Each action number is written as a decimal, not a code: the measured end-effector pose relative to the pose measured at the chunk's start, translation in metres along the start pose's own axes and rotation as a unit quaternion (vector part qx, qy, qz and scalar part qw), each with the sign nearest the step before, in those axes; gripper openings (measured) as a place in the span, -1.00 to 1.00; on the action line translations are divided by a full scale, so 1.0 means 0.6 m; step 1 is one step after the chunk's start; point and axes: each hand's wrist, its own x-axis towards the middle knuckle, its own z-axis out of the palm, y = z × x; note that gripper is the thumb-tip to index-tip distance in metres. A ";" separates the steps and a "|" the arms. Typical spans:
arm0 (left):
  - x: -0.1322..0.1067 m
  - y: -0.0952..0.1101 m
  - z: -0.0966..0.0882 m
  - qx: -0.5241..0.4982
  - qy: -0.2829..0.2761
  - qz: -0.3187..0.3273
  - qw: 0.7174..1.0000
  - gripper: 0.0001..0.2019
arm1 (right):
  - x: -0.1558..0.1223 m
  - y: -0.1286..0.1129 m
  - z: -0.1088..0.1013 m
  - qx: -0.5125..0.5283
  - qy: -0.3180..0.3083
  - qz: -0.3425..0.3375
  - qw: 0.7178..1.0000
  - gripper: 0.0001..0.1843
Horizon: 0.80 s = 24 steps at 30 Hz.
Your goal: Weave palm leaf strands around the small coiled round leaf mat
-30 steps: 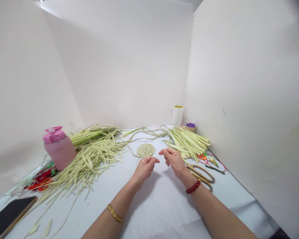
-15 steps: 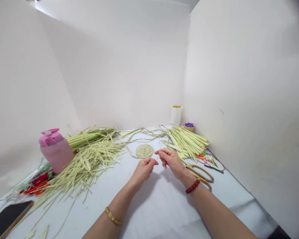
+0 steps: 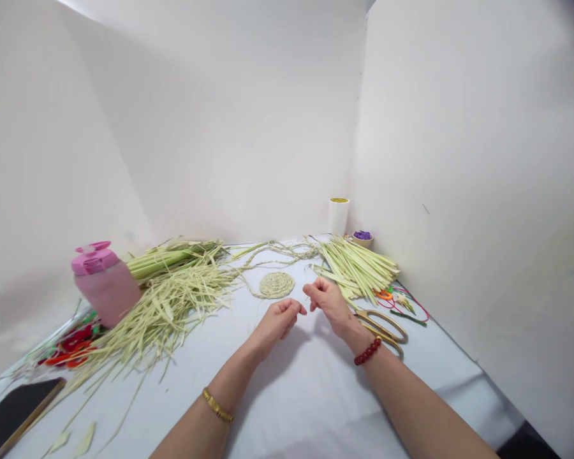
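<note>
My left hand point(image 3: 281, 320) is closed in a pinch above the front of the white table. Close on its right, my right hand point(image 3: 328, 303) also pinches, the fingertips of both a short gap apart. A very thin pale thread shows faintly at the right fingertips; whatever the left fingers grip is too small to make out. Just beyond the hands lies a flat round coil of braided straw point(image 3: 277, 285), its loose braid point(image 3: 287, 253) trailing behind it. Gold-handled scissors point(image 3: 382, 328) rest beside my right wrist, partly hidden by it.
Shredded straw point(image 3: 172, 312) and a stalk bundle point(image 3: 172, 262) lie left, beside a pink bottle point(image 3: 108, 290). Cut green strips point(image 3: 361, 264) fan out at right, near a white cup point(image 3: 338, 217) and a small bowl of purple bits point(image 3: 362, 238). A dark phone-like slab point(image 3: 19, 411) lies front left. White walls enclose the table.
My hands have drawn slightly apart at the fingertips, and the right hand has turned a little. The thin thread that stood up by the right fingers is now barely visible. The view has shifted slightly.
</note>
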 end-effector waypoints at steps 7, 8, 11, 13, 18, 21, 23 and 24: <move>0.010 0.013 -0.035 -0.354 0.045 0.074 0.931 -0.82 | -0.042 0.015 0.046 0.061 -0.250 0.079 0.963 -0.64; 0.010 0.015 -0.041 -0.386 0.046 0.078 0.918 -0.83 | -0.047 0.015 0.050 0.055 -0.270 0.093 0.957 -0.67; 0.012 0.020 -0.059 -0.444 0.048 0.085 0.891 -0.83 | -0.053 0.014 0.052 0.003 -0.278 0.110 0.954 -0.72; 0.013 0.021 -0.069 -0.460 0.049 0.087 0.882 -0.81 | -0.049 0.014 0.048 -0.035 -0.257 0.106 0.960 -0.81; 0.014 0.022 -0.082 -0.433 0.091 0.103 0.891 -0.80 | -0.023 0.014 0.021 -0.162 -0.108 0.033 0.980 -0.86; 0.015 0.021 -0.074 -0.347 0.137 0.112 0.921 -0.76 | -0.008 0.012 0.003 -0.199 -0.030 -0.023 0.979 -0.86; 0.014 0.018 -0.062 -0.258 0.151 0.107 0.948 -0.73 | -0.004 0.008 -0.005 -0.200 0.012 -0.049 0.978 -0.86; 0.014 0.016 -0.054 -0.211 0.149 0.100 0.961 -0.72 | -0.003 0.006 -0.006 -0.199 0.023 -0.060 0.978 -0.86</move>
